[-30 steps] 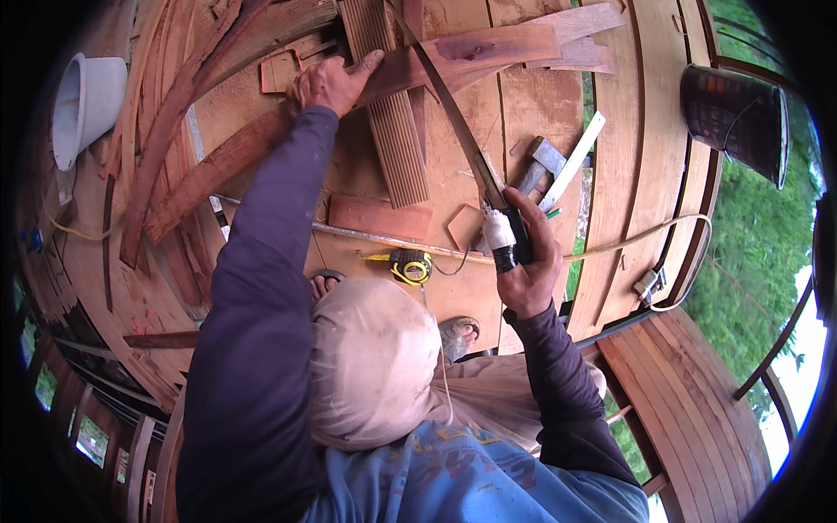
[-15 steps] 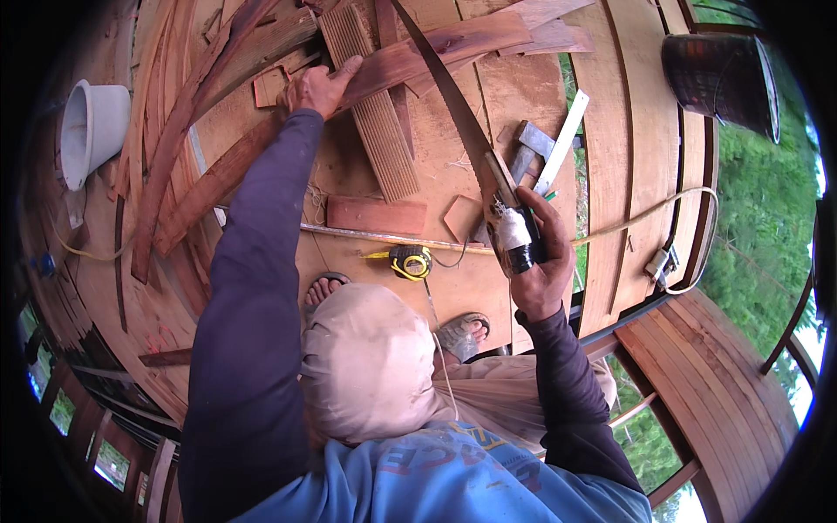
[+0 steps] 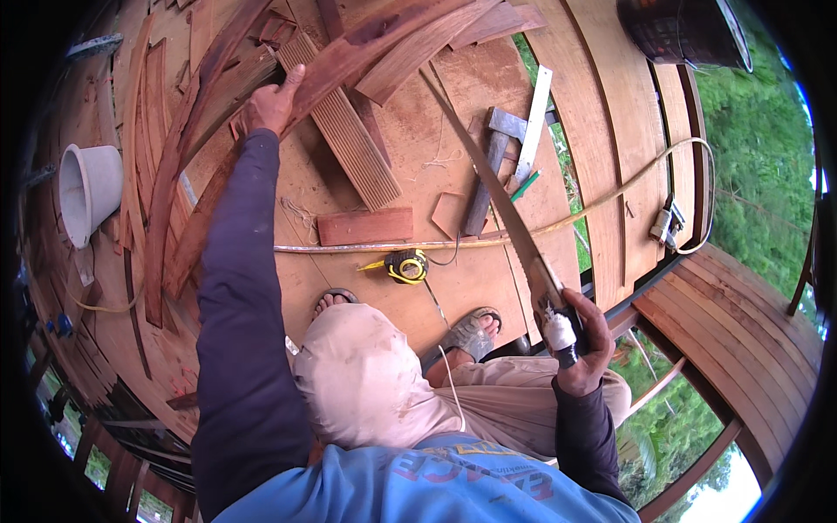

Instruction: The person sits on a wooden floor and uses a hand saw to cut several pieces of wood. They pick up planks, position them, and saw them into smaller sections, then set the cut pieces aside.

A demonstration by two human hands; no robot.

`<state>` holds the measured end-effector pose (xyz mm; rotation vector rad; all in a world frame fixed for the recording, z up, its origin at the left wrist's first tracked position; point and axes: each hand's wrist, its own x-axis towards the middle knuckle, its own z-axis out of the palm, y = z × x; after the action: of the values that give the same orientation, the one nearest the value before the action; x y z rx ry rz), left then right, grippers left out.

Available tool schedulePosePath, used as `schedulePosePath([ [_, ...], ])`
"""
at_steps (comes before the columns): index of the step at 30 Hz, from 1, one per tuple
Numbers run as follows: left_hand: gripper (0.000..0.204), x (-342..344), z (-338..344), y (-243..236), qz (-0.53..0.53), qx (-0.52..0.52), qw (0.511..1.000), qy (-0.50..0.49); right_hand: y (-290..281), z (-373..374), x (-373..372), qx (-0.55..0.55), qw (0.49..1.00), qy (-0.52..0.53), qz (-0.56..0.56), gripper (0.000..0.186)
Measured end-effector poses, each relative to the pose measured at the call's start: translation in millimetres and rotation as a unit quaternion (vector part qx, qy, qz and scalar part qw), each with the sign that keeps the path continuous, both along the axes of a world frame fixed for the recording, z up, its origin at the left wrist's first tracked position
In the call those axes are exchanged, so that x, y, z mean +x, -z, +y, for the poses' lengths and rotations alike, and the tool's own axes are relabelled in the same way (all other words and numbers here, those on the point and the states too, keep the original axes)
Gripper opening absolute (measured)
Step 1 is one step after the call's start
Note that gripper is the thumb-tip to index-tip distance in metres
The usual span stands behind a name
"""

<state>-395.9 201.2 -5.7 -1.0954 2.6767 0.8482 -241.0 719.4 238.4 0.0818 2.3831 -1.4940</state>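
My left hand is closed on a long, curved reddish-brown board, thumb along its upper face. That board lies across a grooved wooden plank. My right hand is wrapped round the handle of a handsaw, where white and black wrapping shows. The long blade slants up and left; its tip is near the boards, and I cannot tell whether it touches them. Beside the blade lie a hammer-like tool, a metal square and a green pencil.
A yellow-black tape measure and a short red wood block lie before my feet. A cable crosses the planks. More curved strips and a white bucket are at left; a dark bucket stands far right. Gaps open between floorboards.
My right hand has drawn the saw back, down and right, away from the boards. My left hand still grips the curved board, and the view has shifted somewhat.
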Motion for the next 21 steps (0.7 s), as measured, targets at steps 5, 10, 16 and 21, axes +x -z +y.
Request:
schedulePosePath([
  [5, 0.102, -8.0, -15.1, -17.2, 0.062, -0.016, 0.998, -0.022, 3.9, -19.7, -10.7, 0.023, 0.994, -0.107, -0.02, 0.043],
  [10, 0.102, -6.0, -6.8, -10.0, 0.049, 0.002, 0.999, -0.02, 23.4, -40.0, -27.7, 0.037, 0.996, -0.075, -0.019, 0.04],
  [16, 0.098, 3.7, 14.1, 0.7, 0.1, -0.045, 0.994, -0.005, 32.0, -21.8, -27.2, 0.069, 0.997, 0.002, 0.035, 0.041],
  [21, 0.097, 9.2, 5.7, 16.3, 0.091, -0.022, 0.996, 0.002, 19.4, 11.9, -33.5, -0.037, 0.979, 0.172, 0.103, 0.049],
])
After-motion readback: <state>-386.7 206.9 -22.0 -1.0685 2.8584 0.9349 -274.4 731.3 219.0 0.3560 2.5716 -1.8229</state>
